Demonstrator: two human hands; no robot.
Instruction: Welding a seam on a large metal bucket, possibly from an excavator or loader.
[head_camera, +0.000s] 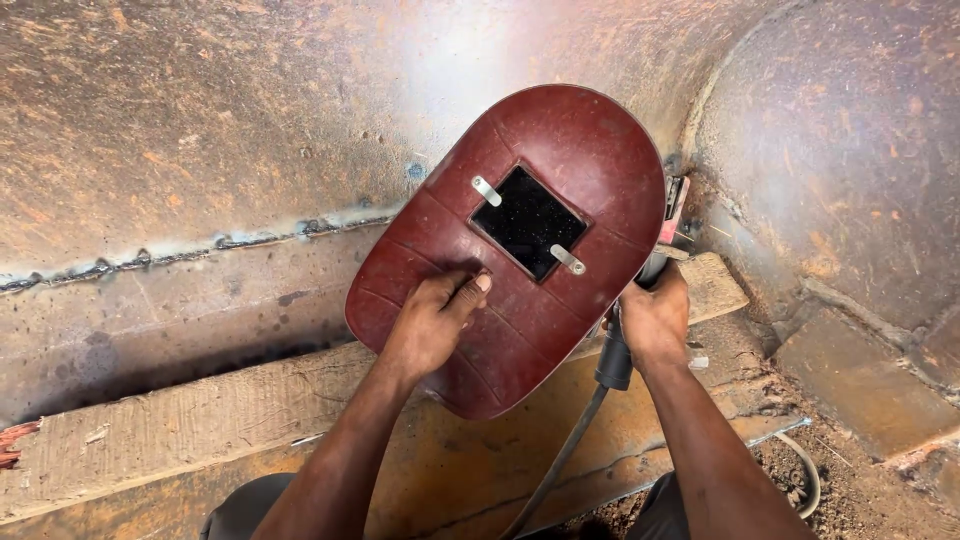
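Welding shield (540, 250) left of electrode holder (640, 300), above wooden plank (200, 420).

One head-worn view looks steeply down, close over both hands, facing the rusty steel wall (200, 120).

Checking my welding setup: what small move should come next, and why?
Probably raise the red welding shield toward the face: the left hand grips its front, its dark lens faces the camera, while the right hand already holds the electrode holder by the steel seam.
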